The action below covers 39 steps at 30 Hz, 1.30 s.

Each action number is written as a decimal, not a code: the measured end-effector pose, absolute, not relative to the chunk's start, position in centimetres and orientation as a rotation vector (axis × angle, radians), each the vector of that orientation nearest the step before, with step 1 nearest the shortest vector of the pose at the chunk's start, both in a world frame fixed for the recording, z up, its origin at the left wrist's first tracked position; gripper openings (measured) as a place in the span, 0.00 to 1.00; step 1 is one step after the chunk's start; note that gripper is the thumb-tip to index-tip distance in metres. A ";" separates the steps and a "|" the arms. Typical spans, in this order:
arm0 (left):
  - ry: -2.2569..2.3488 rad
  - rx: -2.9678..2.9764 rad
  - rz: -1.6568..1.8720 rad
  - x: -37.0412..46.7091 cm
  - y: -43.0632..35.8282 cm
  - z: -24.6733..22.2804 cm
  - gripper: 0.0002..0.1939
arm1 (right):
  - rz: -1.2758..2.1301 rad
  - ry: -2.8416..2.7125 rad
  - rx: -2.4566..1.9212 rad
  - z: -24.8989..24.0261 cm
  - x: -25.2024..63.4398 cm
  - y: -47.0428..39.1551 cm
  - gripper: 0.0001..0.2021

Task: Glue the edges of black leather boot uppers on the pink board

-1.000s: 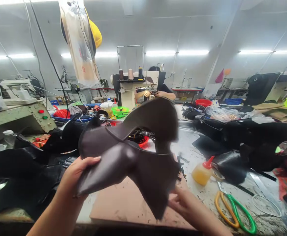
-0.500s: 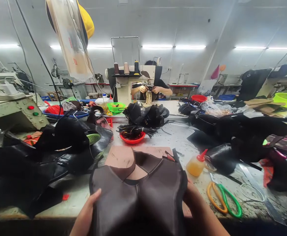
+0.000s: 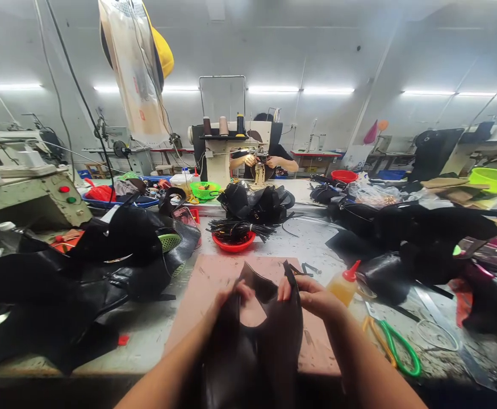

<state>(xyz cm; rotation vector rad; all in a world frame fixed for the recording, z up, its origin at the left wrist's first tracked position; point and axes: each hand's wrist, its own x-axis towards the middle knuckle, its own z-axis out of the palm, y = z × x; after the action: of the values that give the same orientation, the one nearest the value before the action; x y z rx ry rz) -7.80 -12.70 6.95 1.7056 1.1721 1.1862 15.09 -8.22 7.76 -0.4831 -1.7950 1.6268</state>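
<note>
A dark brown leather piece [image 3: 254, 346] hangs folded between my hands, its open neck-like edge facing up over a pink board [image 3: 197, 284]. My left hand [image 3: 231, 298] grips its left edge, slightly blurred, fingertips showing inside the fold. My right hand [image 3: 305, 292] pinches the upper right edge between thumb and fingers. Just right of my right hand stands a glue bottle [image 3: 342, 286] with a red nozzle. Scissors [image 3: 397, 346] with orange and green handles lie farther right.
Black leather pieces are heaped at left [image 3: 61, 284] and right [image 3: 422, 233]. A red bowl [image 3: 233, 244] with black strips sits behind the board. A metal ruler [image 3: 452, 335] lies at right. Across the table, a person works at a sewing machine [image 3: 218, 159].
Both hands have moved up and inward along the leather piece, which was spread wide and is now folded narrower. More of the pink board shows. The view has shifted slightly.
</note>
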 end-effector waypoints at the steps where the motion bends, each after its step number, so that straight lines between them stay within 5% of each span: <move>1: 1.177 1.755 1.158 -7.5 -12.4 7.2 0.43 | 1.620 -1.858 -0.517 8.2 14.8 -7.9 0.23; 6: 1.466 1.901 1.098 -7.2 -11.9 9.4 0.32 | 0.983 -2.504 -1.067 10.7 12.3 -8.5 0.13; 9: 1.741 2.144 0.768 -7.3 -11.9 10.7 0.25 | 0.555 -2.622 -1.239 11.0 10.7 -9.7 0.07; 13: 1.571 2.391 0.520 -7.6 -12.6 11.2 0.17 | 0.723 -2.413 -1.161 10.2 10.1 -10.8 0.06; 20: 1.329 2.084 0.811 -8.7 -13.4 11.2 0.16 | 1.105 -2.063 -0.974 9.9 11.4 -12.0 0.08; 39: 1.265 1.499 1.095 -8.0 -14.8 11.0 0.10 | 0.766 -2.205 -0.903 10.7 9.1 -14.2 0.03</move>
<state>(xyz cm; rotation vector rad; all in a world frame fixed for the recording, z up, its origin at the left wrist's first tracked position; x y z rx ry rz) -7.97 -14.84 11.04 1.4991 1.2654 1.0946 9.08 -14.23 10.68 -0.9032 -2.2050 0.7664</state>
